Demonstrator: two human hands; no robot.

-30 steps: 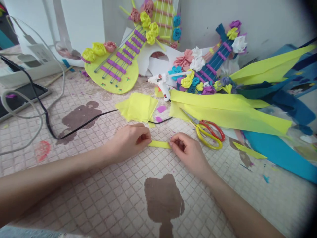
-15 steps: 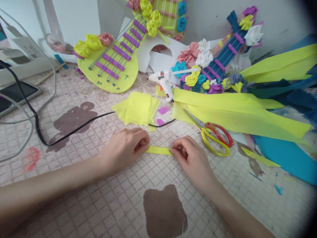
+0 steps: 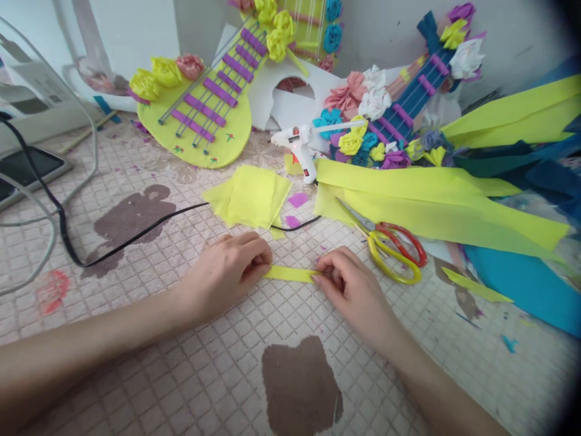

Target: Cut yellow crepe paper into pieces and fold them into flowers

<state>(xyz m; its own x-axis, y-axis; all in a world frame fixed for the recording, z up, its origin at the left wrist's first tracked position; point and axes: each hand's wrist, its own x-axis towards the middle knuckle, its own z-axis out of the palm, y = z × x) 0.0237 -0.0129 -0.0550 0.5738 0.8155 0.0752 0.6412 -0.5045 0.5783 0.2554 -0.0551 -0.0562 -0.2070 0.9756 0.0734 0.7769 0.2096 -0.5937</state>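
A narrow yellow paper strip (image 3: pixel 291 274) stretches level between my two hands, low over the patterned tablecloth (image 3: pixel 218 357). My left hand (image 3: pixel 233 266) is closed on its left end, fingers curled inward. At the other end, my right hand (image 3: pixel 347 281) pinches the strip between thumb and fingers. Just beyond my left hand lies a stack of yellow paper squares (image 3: pixel 252 197). To the right of my right hand rest scissors (image 3: pixel 393 248) with one red and one yellow handle, their blades pointing away to the left.
A white glue gun (image 3: pixel 297 148) stands behind the paper, its black cord (image 3: pixel 136 233) running left. Yellow paper sheets (image 3: pixel 408 188) spread to the right. Paper-flowered guitar shapes, one yellow (image 3: pixel 200 127) and one blue (image 3: pixel 408 103), lean at the back. A phone (image 3: pixel 29 169) lies at left.
Both hands keep hold of the yellow paper strip in nearly the same place. The view has shifted slightly; nothing else has visibly moved.
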